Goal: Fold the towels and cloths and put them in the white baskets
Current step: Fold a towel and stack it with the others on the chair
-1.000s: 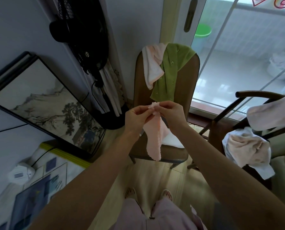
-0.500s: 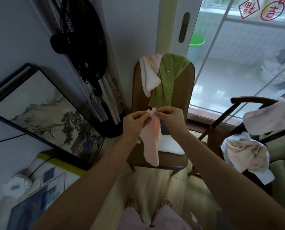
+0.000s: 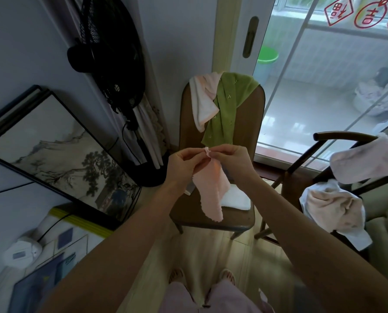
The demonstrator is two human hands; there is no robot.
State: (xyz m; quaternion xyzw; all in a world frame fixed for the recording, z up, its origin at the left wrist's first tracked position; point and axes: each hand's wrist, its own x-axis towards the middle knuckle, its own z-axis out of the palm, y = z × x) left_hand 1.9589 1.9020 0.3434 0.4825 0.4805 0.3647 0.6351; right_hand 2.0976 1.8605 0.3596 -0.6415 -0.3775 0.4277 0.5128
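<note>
Pink cloth (image 3: 211, 190) hung in the air over the front of the chair seat (image 3: 211, 224), pinched at its top corner by both hands. The left hand (image 3: 184, 163) and the right hand (image 3: 231, 158) were close together, almost touching, with the fingers of each clamped on the same bunched bit of fabric just below the chair back (image 3: 247, 123). The rest of the cloth dropped free, slightly twisted, its ragged lower edge near the seat's front edge.

The step in hand looked like finding the corners before the first fold. To do it well, one hand would best keep its corner while the other slid along the top edge to the next corner, so that the cloth opened flat and lost its twist. A thin, limp cloth like this would likely curl back on itself, so the edge should be kept taut, and the halves matched edge to edge before pressing. No white basket showed in view, so the drop-off place could not be told.

A folded white cloth (image 3: 236, 198) lay on the seat behind the pink one. A green towel (image 3: 224, 109) and a pale towel (image 3: 202, 98) were draped over the chair back; more cloths (image 3: 333, 206) hung on the second chair (image 3: 301, 177) at the right.

Compared with half a second before, the hands held the same pinch, while the hanging part had opened a little wider and swung toward the right.
</note>
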